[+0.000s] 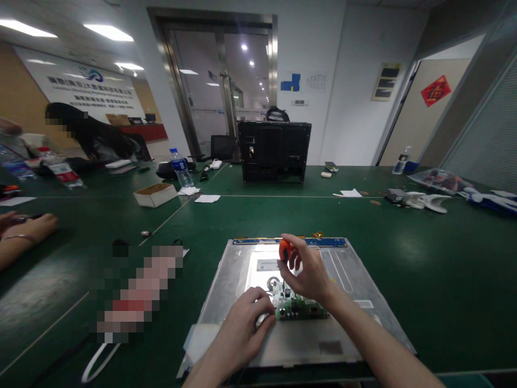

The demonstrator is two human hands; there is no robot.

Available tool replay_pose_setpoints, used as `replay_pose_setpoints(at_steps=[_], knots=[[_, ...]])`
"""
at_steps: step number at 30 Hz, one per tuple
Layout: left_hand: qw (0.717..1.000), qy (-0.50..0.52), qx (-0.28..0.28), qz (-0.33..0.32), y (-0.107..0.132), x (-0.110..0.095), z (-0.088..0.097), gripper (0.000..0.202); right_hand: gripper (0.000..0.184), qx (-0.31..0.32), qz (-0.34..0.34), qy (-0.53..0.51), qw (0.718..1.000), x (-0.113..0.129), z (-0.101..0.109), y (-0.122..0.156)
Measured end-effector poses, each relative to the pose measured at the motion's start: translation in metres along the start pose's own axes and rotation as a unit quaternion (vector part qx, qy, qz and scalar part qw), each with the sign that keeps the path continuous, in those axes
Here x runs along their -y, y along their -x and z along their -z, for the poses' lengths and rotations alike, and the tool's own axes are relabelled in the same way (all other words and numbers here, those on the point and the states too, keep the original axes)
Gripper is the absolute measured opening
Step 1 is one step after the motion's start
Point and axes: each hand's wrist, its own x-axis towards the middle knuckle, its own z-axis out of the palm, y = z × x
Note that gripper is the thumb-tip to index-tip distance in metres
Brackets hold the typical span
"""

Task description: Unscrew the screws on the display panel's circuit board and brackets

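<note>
My right hand (309,272) is closed around the orange handle of a screwdriver (285,250). The screwdriver stands nearly upright, its thin shaft pointing down at a green circuit board (297,308); the exact contact of the tip is too small to make out. At the board's left edge, my left hand (248,318) is bent, with thumb and fingers closed on that edge. Beneath both hands lies a flat grey metal display panel (226,302), a blue strip (323,242) running along its far edge. The circuit board rests on the middle of this panel.
A black monitor housing (274,151) stands across the green table (404,258). Left of the panel lies a blurred-out pinkish item (139,288) with a white loop. An open box (155,195) and a water bottle (181,167) are farther left. Another person's hand (36,229) shows at the left edge.
</note>
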Motion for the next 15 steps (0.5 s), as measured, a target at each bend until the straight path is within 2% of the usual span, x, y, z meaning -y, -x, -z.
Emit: replay_pose_setpoints(at_steps=[15], knots=[[1.000, -0.003, 0.009, 0.010, -0.001, -0.002, 0.000, 0.013, 0.055, -0.024, 0.024, -0.020, 0.999, 0.017, 0.002, -0.002]])
